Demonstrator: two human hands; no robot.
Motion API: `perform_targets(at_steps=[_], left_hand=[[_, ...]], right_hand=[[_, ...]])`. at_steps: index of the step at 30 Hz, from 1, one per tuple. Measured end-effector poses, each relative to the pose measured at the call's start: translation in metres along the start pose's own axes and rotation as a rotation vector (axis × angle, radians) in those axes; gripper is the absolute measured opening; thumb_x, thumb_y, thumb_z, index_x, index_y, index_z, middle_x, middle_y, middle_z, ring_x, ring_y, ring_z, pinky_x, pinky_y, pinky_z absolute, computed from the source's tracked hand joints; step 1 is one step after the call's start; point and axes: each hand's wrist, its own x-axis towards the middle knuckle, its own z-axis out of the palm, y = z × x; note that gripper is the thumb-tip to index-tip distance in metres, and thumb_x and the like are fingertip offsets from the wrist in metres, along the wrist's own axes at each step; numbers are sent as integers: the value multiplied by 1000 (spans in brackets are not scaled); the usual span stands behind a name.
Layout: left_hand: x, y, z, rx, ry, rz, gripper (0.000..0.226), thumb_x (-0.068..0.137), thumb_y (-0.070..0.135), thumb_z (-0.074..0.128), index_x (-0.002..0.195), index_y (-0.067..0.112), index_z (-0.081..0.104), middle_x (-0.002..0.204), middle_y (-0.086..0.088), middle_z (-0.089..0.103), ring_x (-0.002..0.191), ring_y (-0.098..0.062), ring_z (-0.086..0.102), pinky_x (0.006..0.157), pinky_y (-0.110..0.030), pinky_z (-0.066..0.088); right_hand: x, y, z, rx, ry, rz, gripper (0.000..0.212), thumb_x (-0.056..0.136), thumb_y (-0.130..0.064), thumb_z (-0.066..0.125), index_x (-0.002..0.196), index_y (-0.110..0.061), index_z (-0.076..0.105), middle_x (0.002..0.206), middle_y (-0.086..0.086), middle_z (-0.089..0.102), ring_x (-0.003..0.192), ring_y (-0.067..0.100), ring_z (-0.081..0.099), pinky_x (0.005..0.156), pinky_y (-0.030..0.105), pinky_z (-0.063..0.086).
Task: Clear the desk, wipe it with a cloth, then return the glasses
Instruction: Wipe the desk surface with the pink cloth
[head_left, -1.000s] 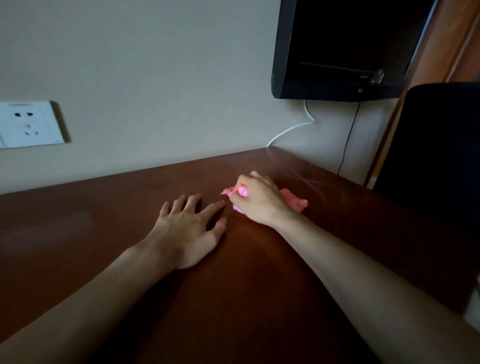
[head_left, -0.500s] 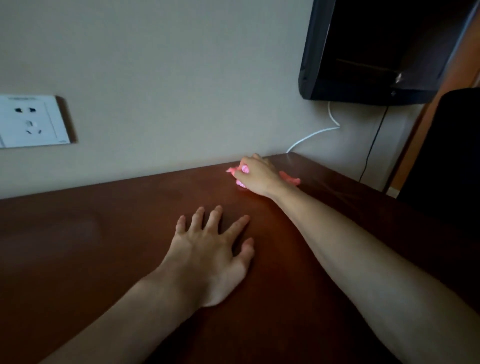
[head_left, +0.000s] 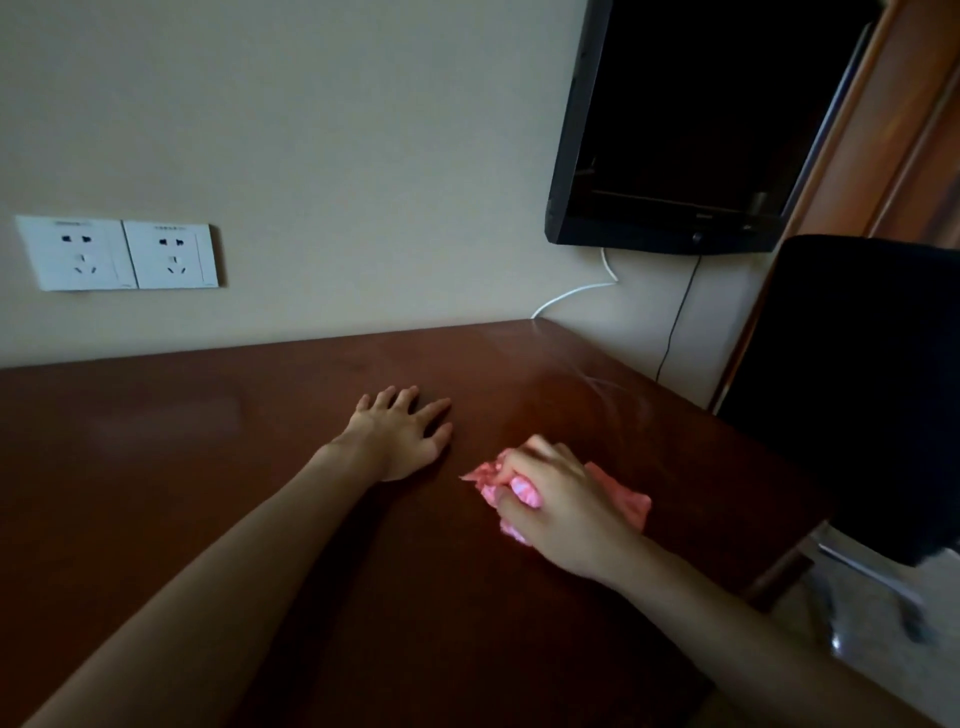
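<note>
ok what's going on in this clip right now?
A person is wiping a wooden desk. The right hand grips a crumpled pink cloth pressed to the desktop near its right side. The left hand rests flat on the desk, fingers spread. No glasses are in view, so the return step looks not yet done.

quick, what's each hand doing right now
Left hand: open, fingers spread flat on the desk, holding nothing.
Right hand: closed on the crumpled pink cloth, pressing it to the desk.
</note>
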Motion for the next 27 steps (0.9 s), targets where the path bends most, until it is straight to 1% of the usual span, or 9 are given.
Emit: perform_targets(at_steps=[2,4,7,13,17,19,22,25,27], left_hand=[[1,0,0,5,4,-1,65,100,68,13,161,46,8,171,-7,9,157,-32,5,125,-54,7],[2,0,1,12,4,0,65,100,67,11,161,45,7,171,-8,8,157,-33,5,125,-54,7],[5,2,2,32,0,3,65,100,66,9,161,45,6,171,-7,7,157,-33,4,125,-54,7],[8,1,5,29,13,22,64,101,64,11,161,44,4,171,-5,2,157,-31,-1,125,-55,5],[6,2,5,47,23,25,64,102,63,12,161,43,2,171,-5,1,157,-30,-3,124,-55,5],[7,2,7,49,34,27,64,101,63,14,161,42,4,170,-4,3,156,-30,-1,124,-56,6],[7,3,6,16,67,32,64,100,64,18,160,42,12,167,-5,15,155,-31,8,123,-56,11],[-2,1,1,-36,138,-23,66,99,64,25,159,36,21,163,-6,21,150,-30,22,122,-54,19],[-11,-8,-3,2,220,-97,67,98,62,28,156,30,27,160,-7,28,145,-32,33,118,-56,26]], right_hand=[[21,5,6,-16,31,16,33,89,-55,43,91,-26,58,100,-10,51,96,15,51,78,37,41],[57,16,20,-39,61,47,26,93,-49,52,85,-24,53,97,-6,51,94,23,53,75,37,39],[129,38,48,-53,74,119,24,93,-46,58,83,-24,53,98,1,54,100,34,55,80,40,45],[282,69,101,-101,39,249,35,97,-52,49,97,-21,64,117,10,58,119,36,52,97,41,43],[351,66,129,-149,21,248,39,99,-47,48,119,-17,63,129,14,54,124,40,50,101,43,44],[363,65,134,-171,17,236,38,98,-47,49,119,-18,62,129,13,54,124,39,50,98,42,46],[353,65,128,-146,8,178,32,97,-47,51,106,-19,63,119,13,57,117,39,55,91,40,46],[312,45,111,-56,-10,97,26,95,-47,56,84,-24,61,104,7,59,109,35,59,83,36,42],[267,26,96,-3,-23,46,27,94,-46,59,81,-23,61,96,0,55,104,32,58,77,35,39]])
